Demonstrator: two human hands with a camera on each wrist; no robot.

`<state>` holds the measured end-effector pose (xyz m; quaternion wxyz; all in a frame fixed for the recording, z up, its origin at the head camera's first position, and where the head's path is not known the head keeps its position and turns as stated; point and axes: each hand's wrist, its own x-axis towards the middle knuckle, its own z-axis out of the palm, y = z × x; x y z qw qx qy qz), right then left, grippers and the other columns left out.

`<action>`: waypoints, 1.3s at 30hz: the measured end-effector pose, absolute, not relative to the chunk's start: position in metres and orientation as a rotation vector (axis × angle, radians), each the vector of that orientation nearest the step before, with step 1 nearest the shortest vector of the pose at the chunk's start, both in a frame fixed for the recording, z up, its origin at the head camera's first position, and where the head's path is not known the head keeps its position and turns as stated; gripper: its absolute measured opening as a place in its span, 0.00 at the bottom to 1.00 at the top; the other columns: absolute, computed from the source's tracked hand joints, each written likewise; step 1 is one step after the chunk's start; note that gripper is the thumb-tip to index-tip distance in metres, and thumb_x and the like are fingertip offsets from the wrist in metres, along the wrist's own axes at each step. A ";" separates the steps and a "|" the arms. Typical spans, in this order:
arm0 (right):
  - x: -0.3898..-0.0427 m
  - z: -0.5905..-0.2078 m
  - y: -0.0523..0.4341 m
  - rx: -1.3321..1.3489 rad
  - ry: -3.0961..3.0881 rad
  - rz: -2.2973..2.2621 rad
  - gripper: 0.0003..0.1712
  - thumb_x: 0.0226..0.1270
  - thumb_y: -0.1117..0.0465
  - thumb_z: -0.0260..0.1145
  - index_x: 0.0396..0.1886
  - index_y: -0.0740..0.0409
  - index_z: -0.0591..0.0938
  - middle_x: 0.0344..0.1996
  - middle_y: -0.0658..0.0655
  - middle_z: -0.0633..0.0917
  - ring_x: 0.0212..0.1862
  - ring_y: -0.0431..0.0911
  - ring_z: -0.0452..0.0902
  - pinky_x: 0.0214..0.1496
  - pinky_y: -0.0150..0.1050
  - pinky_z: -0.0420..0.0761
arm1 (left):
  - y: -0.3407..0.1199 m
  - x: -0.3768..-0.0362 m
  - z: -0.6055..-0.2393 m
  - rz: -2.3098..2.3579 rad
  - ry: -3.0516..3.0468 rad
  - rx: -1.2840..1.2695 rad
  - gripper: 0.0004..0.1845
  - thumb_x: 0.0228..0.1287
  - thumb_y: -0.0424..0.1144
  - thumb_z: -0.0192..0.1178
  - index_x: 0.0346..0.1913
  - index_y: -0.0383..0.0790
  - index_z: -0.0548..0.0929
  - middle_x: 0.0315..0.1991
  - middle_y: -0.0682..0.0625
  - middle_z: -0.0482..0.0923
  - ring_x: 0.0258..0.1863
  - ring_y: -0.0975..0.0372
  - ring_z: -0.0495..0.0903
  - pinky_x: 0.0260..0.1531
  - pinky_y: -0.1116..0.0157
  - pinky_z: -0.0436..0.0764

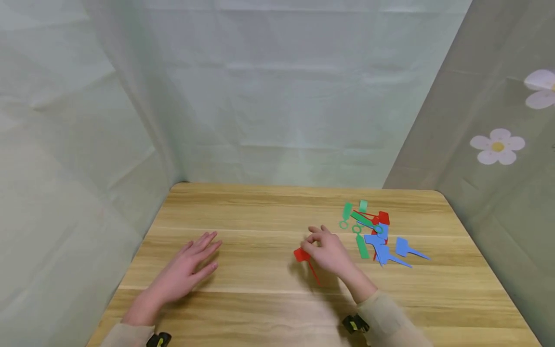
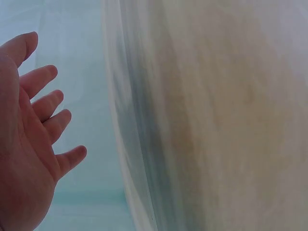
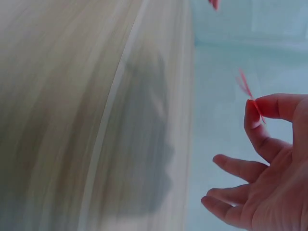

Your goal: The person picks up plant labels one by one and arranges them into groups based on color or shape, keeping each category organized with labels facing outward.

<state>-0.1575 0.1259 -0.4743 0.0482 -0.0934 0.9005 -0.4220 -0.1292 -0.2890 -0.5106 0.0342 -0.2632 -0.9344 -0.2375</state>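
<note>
Red plastic tag, with its thin tail trailing toward the person, is pinched between thumb and forefinger of the right hand just above the wooden table; the right wrist view shows the same pinch, the other fingers loosely curled. To the right of that hand lies a jumbled pile of tags in green, blue and red, some overlapping. Well apart, the left hand hovers low over the table with fingers spread and straight, holding nothing.
</note>
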 end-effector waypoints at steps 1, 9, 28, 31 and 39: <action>-0.160 -0.475 0.115 -0.291 2.735 -1.306 0.13 0.74 0.54 0.69 0.26 0.47 0.89 0.69 0.67 0.81 0.80 0.74 0.56 0.78 0.71 0.62 | -0.290 -0.129 -0.511 -0.728 -2.874 -0.803 0.31 0.80 0.50 0.62 0.78 0.40 0.75 0.83 0.40 0.60 0.81 0.40 0.59 0.72 0.29 0.59; -0.177 -0.477 0.043 -0.322 2.622 -1.443 0.11 0.68 0.56 0.71 0.27 0.52 0.93 0.61 0.68 0.86 0.76 0.68 0.68 0.75 0.61 0.72 | -0.297 -0.128 -0.508 -0.702 -2.830 -0.744 0.31 0.79 0.48 0.64 0.78 0.39 0.75 0.83 0.40 0.60 0.80 0.42 0.61 0.74 0.33 0.61; -0.201 -0.494 -0.066 -0.138 2.513 -1.745 0.11 0.70 0.56 0.72 0.35 0.55 0.96 0.58 0.66 0.88 0.77 0.59 0.70 0.82 0.54 0.63 | -0.302 -0.133 -0.502 -0.682 -2.788 -0.590 0.29 0.77 0.42 0.66 0.75 0.32 0.77 0.78 0.39 0.69 0.77 0.40 0.66 0.69 0.30 0.66; -0.213 -0.492 -0.077 -0.095 2.589 -1.655 0.11 0.70 0.53 0.72 0.36 0.52 0.97 0.63 0.65 0.85 0.78 0.60 0.68 0.82 0.53 0.62 | -0.301 -0.134 -0.503 -0.671 -2.776 -0.592 0.29 0.77 0.41 0.66 0.74 0.32 0.77 0.77 0.40 0.70 0.77 0.40 0.68 0.69 0.30 0.68; -0.230 -0.491 -0.100 -0.104 2.728 -1.392 0.14 0.72 0.48 0.71 0.41 0.50 0.97 0.73 0.62 0.78 0.81 0.68 0.58 0.83 0.57 0.61 | -0.297 -0.139 -0.505 -0.647 -2.789 -0.564 0.29 0.76 0.40 0.66 0.74 0.30 0.76 0.76 0.37 0.71 0.76 0.40 0.68 0.70 0.32 0.67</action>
